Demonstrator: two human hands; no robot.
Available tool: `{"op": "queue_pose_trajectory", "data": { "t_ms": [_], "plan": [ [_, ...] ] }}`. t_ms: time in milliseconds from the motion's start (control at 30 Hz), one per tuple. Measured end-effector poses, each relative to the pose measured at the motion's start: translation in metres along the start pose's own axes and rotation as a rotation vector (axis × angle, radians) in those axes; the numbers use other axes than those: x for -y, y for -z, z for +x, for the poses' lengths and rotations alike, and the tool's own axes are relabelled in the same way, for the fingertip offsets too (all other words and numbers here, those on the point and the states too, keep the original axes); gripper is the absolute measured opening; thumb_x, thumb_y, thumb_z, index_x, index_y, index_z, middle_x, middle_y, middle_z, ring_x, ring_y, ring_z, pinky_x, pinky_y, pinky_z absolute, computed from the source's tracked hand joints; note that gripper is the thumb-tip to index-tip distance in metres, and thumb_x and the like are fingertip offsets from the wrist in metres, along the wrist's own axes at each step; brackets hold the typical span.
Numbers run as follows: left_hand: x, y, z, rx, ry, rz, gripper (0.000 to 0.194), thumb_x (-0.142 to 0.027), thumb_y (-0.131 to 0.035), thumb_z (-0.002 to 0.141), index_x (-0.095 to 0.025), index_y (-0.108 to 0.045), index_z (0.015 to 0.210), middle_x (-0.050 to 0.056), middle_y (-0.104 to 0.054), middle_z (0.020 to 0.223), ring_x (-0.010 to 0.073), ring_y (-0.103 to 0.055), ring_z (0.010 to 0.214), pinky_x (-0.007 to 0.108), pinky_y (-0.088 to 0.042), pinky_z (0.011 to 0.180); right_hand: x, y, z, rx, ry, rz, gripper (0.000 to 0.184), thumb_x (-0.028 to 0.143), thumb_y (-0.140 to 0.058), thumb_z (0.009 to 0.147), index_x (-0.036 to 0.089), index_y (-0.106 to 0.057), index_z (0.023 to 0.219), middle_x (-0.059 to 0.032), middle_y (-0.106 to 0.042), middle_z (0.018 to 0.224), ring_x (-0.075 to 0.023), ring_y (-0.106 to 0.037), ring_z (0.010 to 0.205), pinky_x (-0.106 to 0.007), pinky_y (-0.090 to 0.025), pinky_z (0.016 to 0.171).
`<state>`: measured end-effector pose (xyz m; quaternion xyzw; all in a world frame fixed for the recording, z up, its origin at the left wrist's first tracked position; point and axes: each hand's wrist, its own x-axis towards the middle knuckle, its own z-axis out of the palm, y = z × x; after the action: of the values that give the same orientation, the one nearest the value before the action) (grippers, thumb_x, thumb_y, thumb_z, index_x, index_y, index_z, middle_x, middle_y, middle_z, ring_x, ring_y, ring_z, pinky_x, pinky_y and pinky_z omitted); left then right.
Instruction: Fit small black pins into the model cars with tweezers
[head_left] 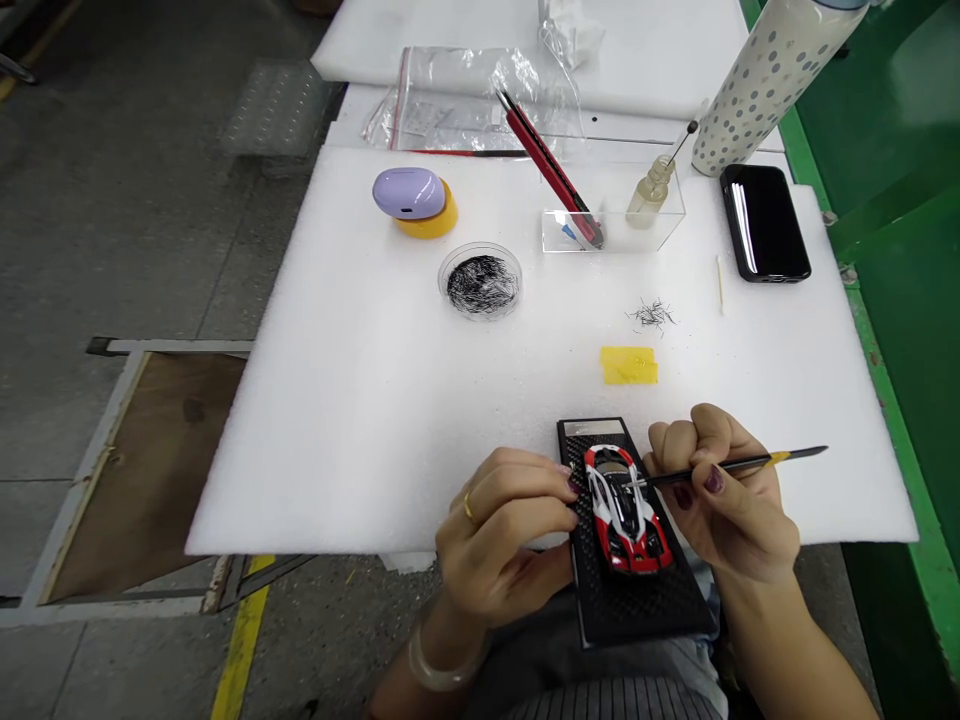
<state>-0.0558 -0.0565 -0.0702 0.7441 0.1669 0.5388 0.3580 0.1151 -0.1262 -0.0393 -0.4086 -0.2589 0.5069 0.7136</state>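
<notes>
While the right hand (724,510) pinches a slim black tool (731,467) between closed fingers, its tip over the red-and-white model car (626,510), the left hand (502,530) curls its fingers together just beside the car. Beneath the car lies a black display base (637,610); beyond it lie yellow tape (628,365) and white foam (375,430).

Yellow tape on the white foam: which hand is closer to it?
Right. The right hand is just below and to the right of the yellow tape; the left hand is farther away, below and to the left.
</notes>
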Motion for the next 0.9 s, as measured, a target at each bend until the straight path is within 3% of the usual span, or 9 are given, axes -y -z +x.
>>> {"op": "queue_pose_trajectory", "data": {
  "t_ms": [900],
  "plan": [
    [0.0011, 0.0017, -0.0028, 0.016, 0.008, 0.0, 0.009, -0.02, -0.07, 0.093, -0.013, -0.065, 0.093, 0.005, -0.069, 0.091, 0.017, -0.067, 0.086, 0.035, -0.06, 0.073, 0.0007, 0.0003, 0.0002, 0.026, 0.026, 0.001, 0.02, 0.026, -0.075, 0.085, 0.024, -0.059, 0.073, 0.0038, -0.049, 0.056, -0.0129, -0.038, 0.052, -0.027, -0.033, 0.048]
  ]
}}
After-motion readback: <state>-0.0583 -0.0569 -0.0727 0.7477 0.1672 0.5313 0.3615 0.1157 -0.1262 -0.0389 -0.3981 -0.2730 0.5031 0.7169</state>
